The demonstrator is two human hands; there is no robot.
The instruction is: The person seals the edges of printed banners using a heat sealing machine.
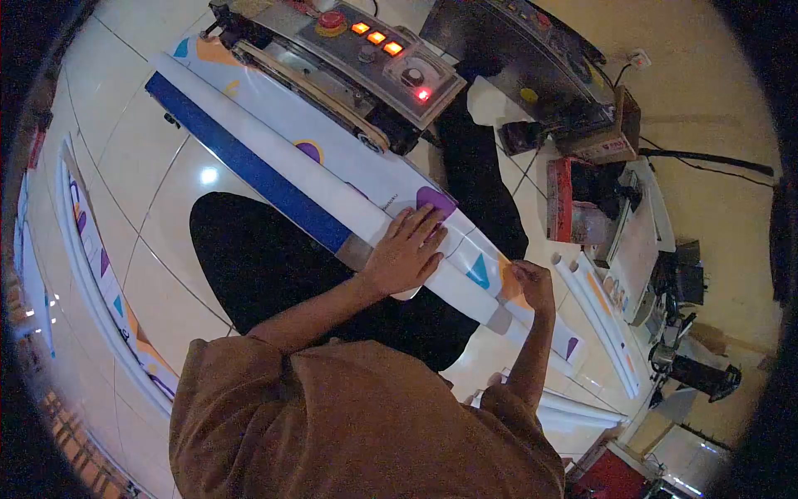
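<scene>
A long glossy white printed sheet with purple, orange and teal shapes stretches diagonally along the machine, its near part lying across my legs. A white lengthwise fold or roll runs along its lower side. My left hand lies flat on the sheet with the fingers spread, close to a purple shape. At the sheet's far edge, further right, my right hand is closed with the fingertips pinched at an orange patch. Beside the sheet is the sealing machine, with lit orange switches and a red button.
A blue belt-like strip runs beside the sheet. White rolls lie on the tiles to the right, near a red-edged box. A second dark machine stands behind. Another printed sheet lies at left.
</scene>
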